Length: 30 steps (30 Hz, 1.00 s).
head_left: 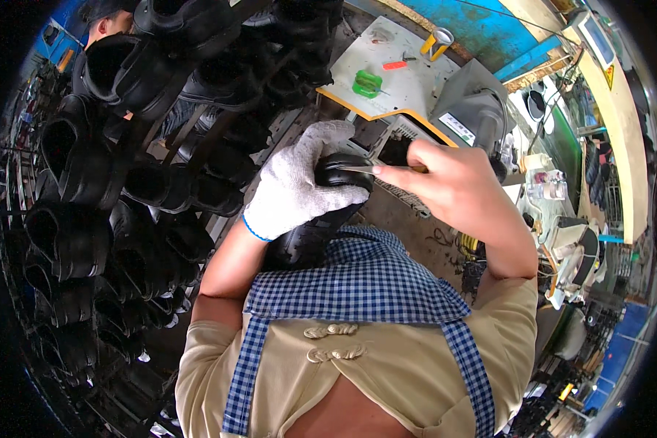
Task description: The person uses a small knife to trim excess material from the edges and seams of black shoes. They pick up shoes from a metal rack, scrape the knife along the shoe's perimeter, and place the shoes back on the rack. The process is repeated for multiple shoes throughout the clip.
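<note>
In a white knitted glove with a blue cuff edge, my left hand (292, 182) grips a black shoe (328, 174) by its toe end. The rest of the shoe runs down toward my apron, partly hidden by the glove. My bare right hand (452, 179) is closed around a slim pointed metal blade (356, 168), its index finger stretched along it. The blade's tip lies at the shoe's front upper edge; its handle is hidden in my fist. I cannot tell whether the tip touches the shoe.
Racks of black shoes (135, 179) fill the left side, with a person (109, 22) behind them. Ahead, a white worktable (387, 51) carries a green dish (367, 84), a red piece (395, 66) and a yellow can (438, 42). A grey machine (474, 95) stands beside it.
</note>
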Each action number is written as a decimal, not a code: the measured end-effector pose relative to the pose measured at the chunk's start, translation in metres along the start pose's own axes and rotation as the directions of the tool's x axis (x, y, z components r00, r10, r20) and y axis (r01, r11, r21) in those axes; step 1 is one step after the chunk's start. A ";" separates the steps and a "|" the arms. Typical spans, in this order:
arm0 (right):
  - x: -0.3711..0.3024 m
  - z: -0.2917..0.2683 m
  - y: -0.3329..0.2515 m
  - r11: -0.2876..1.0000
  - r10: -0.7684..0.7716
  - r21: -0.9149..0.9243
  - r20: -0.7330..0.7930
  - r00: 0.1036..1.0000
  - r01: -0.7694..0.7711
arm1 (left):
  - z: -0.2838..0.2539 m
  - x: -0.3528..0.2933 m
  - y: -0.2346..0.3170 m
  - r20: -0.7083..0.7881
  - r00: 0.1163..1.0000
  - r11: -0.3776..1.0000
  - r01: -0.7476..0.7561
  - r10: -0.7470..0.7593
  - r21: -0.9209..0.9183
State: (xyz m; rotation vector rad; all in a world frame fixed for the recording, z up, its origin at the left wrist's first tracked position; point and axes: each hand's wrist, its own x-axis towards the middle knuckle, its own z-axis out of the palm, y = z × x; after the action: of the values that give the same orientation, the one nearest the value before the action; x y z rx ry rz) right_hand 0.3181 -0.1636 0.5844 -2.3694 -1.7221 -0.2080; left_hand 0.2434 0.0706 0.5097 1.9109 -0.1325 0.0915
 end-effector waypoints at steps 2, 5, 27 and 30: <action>0.003 -0.002 -0.003 0.999 -0.025 -0.044 0.008 1.000 0.025 | 0.001 0.001 -0.002 0.007 1.000 1.000 -0.011 0.011 0.001; -0.004 -0.014 0.001 0.999 0.014 -0.048 0.066 0.998 -0.011 | 0.000 0.000 -0.008 -0.021 1.000 0.999 -0.014 0.013 -0.049; -0.003 0.015 0.014 0.996 -0.045 0.071 -0.032 0.999 0.047 | 0.003 -0.001 -0.014 -0.002 1.000 0.999 -0.025 0.025 0.027; 0.007 0.013 0.003 0.999 -0.044 0.030 -0.023 0.999 0.044 | 0.007 0.001 -0.008 0.014 0.999 0.998 -0.042 0.041 0.055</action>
State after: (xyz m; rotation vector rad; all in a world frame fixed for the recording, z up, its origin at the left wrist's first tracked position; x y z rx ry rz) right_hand 0.3226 -0.1545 0.5729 -2.3013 -1.7560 -0.2125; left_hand 0.2458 0.0669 0.5007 1.9643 -0.1802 0.1121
